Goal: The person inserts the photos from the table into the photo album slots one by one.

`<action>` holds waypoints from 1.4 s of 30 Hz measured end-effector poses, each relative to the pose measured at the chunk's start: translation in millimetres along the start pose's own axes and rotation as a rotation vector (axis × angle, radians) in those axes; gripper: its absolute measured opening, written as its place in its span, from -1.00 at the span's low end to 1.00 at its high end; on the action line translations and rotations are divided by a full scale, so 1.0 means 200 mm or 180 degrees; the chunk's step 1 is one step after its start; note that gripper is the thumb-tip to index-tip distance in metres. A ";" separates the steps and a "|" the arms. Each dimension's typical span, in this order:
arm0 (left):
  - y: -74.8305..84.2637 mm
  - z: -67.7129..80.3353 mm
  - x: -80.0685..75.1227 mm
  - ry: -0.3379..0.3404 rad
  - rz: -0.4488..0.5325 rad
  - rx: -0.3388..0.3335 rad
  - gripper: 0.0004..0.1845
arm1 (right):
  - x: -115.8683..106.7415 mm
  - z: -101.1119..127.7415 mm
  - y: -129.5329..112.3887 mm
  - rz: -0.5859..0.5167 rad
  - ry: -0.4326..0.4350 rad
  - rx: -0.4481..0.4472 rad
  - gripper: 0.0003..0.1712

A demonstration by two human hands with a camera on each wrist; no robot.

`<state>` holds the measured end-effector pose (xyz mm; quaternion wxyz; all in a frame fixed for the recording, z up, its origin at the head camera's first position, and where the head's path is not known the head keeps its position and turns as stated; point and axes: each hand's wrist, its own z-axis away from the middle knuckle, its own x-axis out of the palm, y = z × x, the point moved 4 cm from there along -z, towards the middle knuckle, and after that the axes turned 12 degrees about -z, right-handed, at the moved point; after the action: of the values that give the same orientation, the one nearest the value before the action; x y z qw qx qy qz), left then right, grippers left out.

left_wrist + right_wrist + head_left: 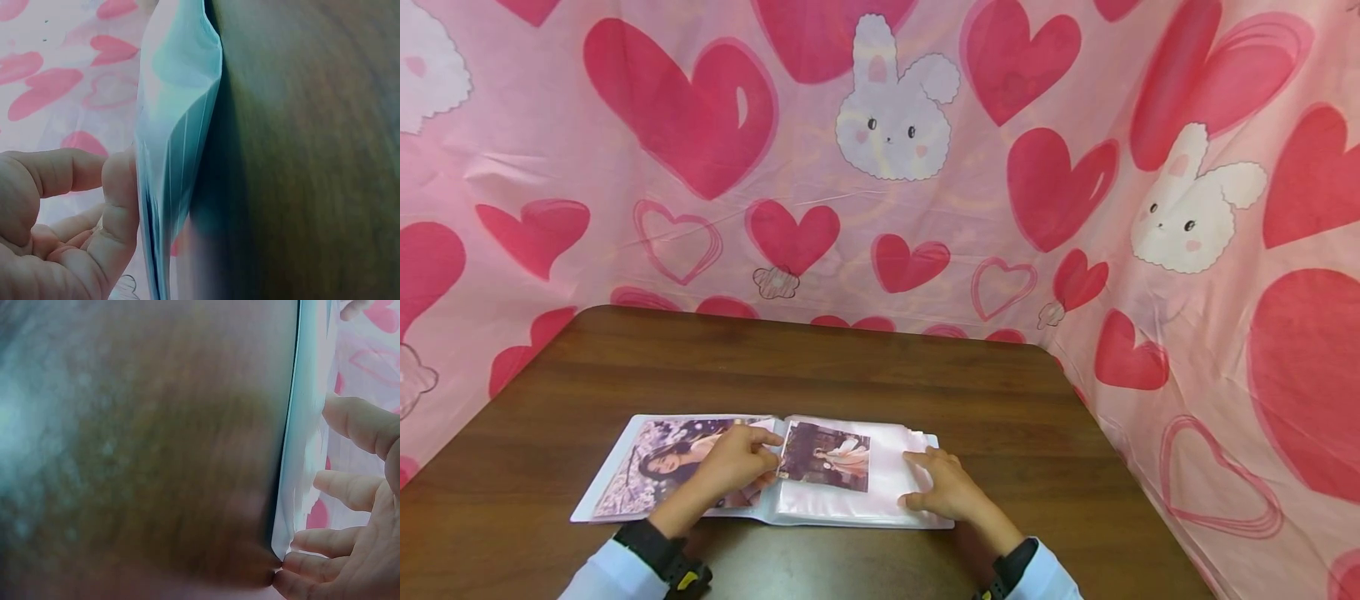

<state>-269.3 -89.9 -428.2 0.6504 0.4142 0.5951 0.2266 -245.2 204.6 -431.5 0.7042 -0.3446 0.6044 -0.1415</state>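
A photo album [859, 523] lies spread on the table. Its left page carries a large portrait print [625, 482] of a woman among blossoms, partly covered by my left forearm. On the pale right page sits a smaller dark photo [805, 450] of a seated figure in pink. My left hand [733, 461] is over the album's middle, bent fingers right at that photo's left edge; I cannot tell whether they pinch it. At the page's right edge, my right hand [951, 483] rests with fingers spread, and its fingertips [322, 480] touch the sleeve edges.
The brown wooden table [820, 367] extends behind and to both sides of the album. A pink cloth [925, 200] with hearts and rabbits hangs behind it and along the right side. Black bands [651, 546] circle both wrists below light blue sleeves.
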 end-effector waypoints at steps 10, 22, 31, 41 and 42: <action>0.03 -0.01 0.02 -0.0049 -0.0015 0.0192 -0.67 | 0.01 0.00 0.00 -0.0021 -0.0005 0.0166 -0.26; 0.04 0.00 0.00 -0.0051 -0.0204 0.0202 -0.70 | 0.01 0.00 0.01 0.0004 -0.0004 0.0075 -0.27; 0.02 0.00 -0.13 -0.0071 -0.1321 0.1181 -0.61 | 0.01 0.00 0.01 -0.0020 -0.0012 0.0078 -0.27; -0.14 -0.08 -0.26 -0.0642 -0.1628 0.1290 -0.34 | 0.01 -0.01 0.02 -0.0005 -0.0034 0.0182 -0.26; -0.16 -0.09 -0.28 -0.0651 -0.1625 0.1227 -0.33 | 0.01 -0.01 0.02 -0.0012 -0.0035 0.0187 -0.26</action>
<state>-303.6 -145.7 -420.3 0.6522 0.3878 0.6431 -0.1031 -247.2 205.3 -435.4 0.7171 -0.3257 0.5954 -0.1586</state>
